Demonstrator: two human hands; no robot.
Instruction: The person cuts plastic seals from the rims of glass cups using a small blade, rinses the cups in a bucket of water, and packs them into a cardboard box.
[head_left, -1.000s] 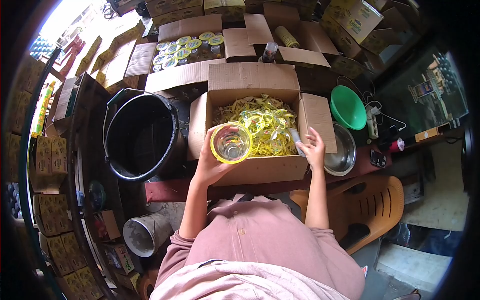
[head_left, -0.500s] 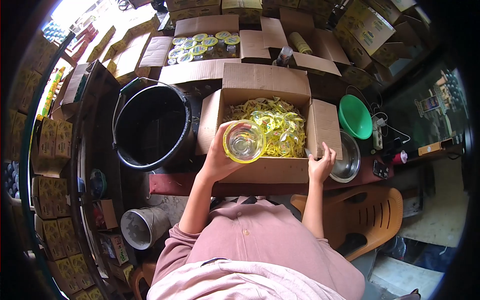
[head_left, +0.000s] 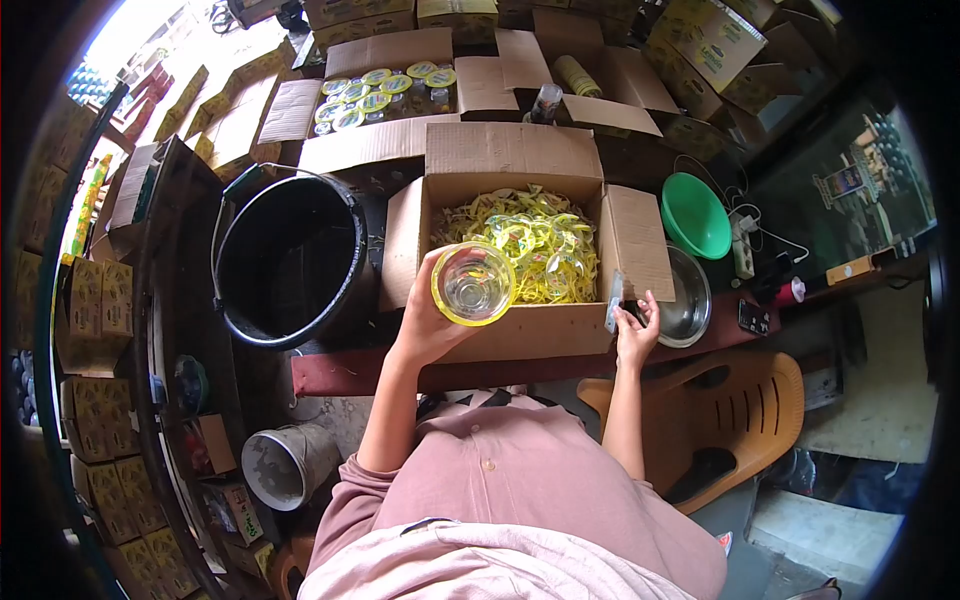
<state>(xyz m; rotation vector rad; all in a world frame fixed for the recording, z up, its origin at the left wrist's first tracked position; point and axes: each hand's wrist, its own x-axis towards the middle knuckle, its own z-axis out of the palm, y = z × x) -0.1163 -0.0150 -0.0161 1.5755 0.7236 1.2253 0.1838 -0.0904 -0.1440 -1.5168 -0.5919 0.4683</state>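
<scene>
My left hand (head_left: 424, 318) is wrapped round a clear round cup (head_left: 475, 284) with a yellow rim, held above the near left edge of an open cardboard box (head_left: 520, 338). Inside the box lies a heap of yellow strips and clear scraps (head_left: 540, 245). At the box's near right corner, my right hand (head_left: 637, 325) pinches a small, flat, greyish blade-like tool (head_left: 615, 302), which points upward. A metal bowl (head_left: 697, 300) sits just behind and to the right of that hand.
A large black bucket (head_left: 357, 290) stands left of the box, and a green bowl (head_left: 697, 215) lies to the right. Behind is a carton of lidded cups (head_left: 374, 102). An orange chair (head_left: 740, 410) is at the right, a grey bucket (head_left: 275, 468) at lower left.
The blade-like tool has turned upward in my right hand and now shows more clearly. My left hand still holds the cup in front of the box. The whole view has shifted slightly.
</scene>
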